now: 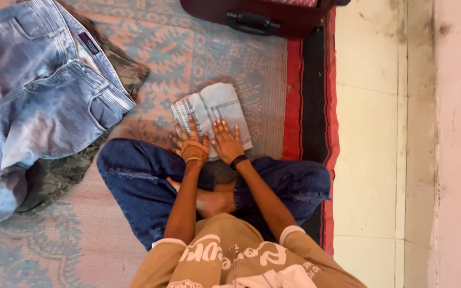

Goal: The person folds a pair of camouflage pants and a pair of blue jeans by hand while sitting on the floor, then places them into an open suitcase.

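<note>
Both hands are laid flat with fingers spread, nothing being gripped; the left hand [192,145] and, just beside it, the right hand [227,143] are pressed on the folded light jeans [212,109]; this bundle is placed on the patterned mat [156,48], before the crossed legs [134,176].

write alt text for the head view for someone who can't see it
Seen from above, a person sitting cross-legged on a patterned mat presses the left hand and right hand flat on a folded pale denim garment. Unfolded light jeans lie to the left, a dark suitcase beyond.
</note>
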